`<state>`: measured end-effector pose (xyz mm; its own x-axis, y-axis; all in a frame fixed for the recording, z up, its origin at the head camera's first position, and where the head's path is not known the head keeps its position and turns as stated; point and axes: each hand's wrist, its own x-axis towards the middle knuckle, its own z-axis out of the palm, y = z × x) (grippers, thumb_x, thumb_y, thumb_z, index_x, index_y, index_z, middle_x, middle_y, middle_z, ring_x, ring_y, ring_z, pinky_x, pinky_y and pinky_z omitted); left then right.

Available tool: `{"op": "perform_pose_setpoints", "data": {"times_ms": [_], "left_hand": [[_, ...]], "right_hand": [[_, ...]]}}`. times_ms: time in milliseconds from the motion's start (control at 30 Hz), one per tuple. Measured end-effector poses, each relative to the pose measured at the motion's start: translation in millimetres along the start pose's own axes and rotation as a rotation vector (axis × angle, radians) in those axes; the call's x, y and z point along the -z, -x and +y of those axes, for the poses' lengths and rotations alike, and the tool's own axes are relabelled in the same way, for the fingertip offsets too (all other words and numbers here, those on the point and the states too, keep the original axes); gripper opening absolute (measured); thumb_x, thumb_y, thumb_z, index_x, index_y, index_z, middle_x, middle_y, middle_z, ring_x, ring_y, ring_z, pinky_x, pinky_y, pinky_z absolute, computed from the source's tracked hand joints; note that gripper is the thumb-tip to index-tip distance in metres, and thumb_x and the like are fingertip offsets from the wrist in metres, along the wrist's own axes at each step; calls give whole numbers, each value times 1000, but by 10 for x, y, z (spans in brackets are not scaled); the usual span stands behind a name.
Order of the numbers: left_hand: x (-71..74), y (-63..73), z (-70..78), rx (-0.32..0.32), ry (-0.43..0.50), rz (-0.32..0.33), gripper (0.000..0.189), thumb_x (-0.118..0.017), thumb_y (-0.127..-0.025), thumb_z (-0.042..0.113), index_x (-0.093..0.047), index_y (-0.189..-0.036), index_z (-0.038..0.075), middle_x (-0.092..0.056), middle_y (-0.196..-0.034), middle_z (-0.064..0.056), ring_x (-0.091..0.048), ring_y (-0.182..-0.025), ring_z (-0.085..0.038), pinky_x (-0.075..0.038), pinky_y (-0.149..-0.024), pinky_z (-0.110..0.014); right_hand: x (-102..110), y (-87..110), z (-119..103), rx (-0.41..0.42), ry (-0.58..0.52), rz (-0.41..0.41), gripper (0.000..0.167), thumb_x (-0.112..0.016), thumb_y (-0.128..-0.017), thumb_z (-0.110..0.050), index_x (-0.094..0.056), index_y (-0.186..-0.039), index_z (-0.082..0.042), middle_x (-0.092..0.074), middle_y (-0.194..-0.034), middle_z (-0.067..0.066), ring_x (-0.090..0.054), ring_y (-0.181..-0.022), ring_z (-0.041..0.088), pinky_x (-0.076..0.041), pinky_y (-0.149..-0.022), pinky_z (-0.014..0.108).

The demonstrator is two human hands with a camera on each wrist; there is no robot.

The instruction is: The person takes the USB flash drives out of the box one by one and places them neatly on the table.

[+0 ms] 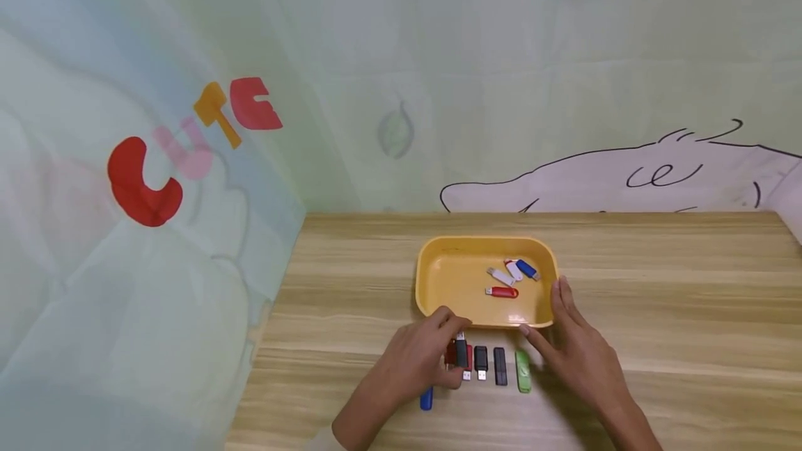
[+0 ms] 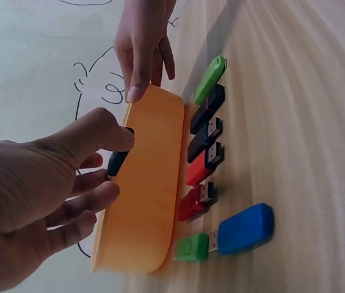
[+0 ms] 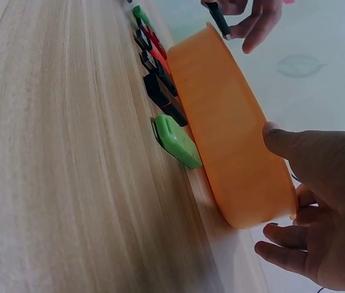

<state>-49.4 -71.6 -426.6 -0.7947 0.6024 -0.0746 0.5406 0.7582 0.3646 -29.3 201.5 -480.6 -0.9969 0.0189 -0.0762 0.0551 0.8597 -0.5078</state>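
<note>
My left hand (image 1: 418,357) pinches a black USB stick (image 2: 119,160) between thumb and fingers, near the front rim of a yellow plastic tray (image 1: 450,284). At the tray's front right corner, my right hand (image 1: 583,353) grips it, thumb on the near rim and fingers along the right side. Inside lie a red USB stick (image 1: 503,292), a blue one (image 1: 528,269) and two whitish ones (image 1: 500,277). On the table before the tray stretches a row of sticks, among them a green USB stick (image 3: 178,141) and a red USB stick (image 2: 200,171).
Left of the row, a blue USB stick (image 2: 245,229) lies end to end with a small green one (image 2: 191,247). The wooden table (image 1: 351,263) meets a printed cloth backdrop (image 1: 351,124) at its back and left edges.
</note>
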Motion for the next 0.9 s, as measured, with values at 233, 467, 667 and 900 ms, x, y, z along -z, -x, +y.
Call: {"op": "perform_pose_setpoints", "data": {"times_ms": [233,467,667,900], "left_hand": [[-51,74,-28,1,1,1,62,-91,-81,31,-67,-135,14,-61,-110,6,-46,-75,-1,-40,-60,-14],[-92,139,-33,-10,-5,11,65,-92,-79,31,-66,-137,16,-60,-107,6,-46,-75,1,-40,-61,-13],[-139,192,-40,-29,3,23,67,-94,-77,31,-66,-136,18,-63,-111,6,-49,-79,0,-45,-66,-13],[-226,268,-51,-76,-9,55,64,-94,-75,31,-69,-132,15,-65,-113,6,-53,-81,-1,-49,-69,-15]], "right_hand": [[0,5,10,-1,1,-1,104,-58,-100,-69,-6,-170,-13,-12,-177,15,-49,-137,59,-52,-97,69],[-16,1,13,6,-6,6,103,-58,-100,-68,-6,-170,-13,-12,-177,14,-48,-139,58,-51,-98,69],[-23,-1,15,8,-7,14,103,-58,-100,-69,-7,-170,-13,-13,-177,14,-48,-139,57,-51,-98,68],[-14,3,22,2,-9,5,104,-57,-100,-70,-7,-170,-12,-11,-177,14,-48,-140,57,-52,-98,68]]}}
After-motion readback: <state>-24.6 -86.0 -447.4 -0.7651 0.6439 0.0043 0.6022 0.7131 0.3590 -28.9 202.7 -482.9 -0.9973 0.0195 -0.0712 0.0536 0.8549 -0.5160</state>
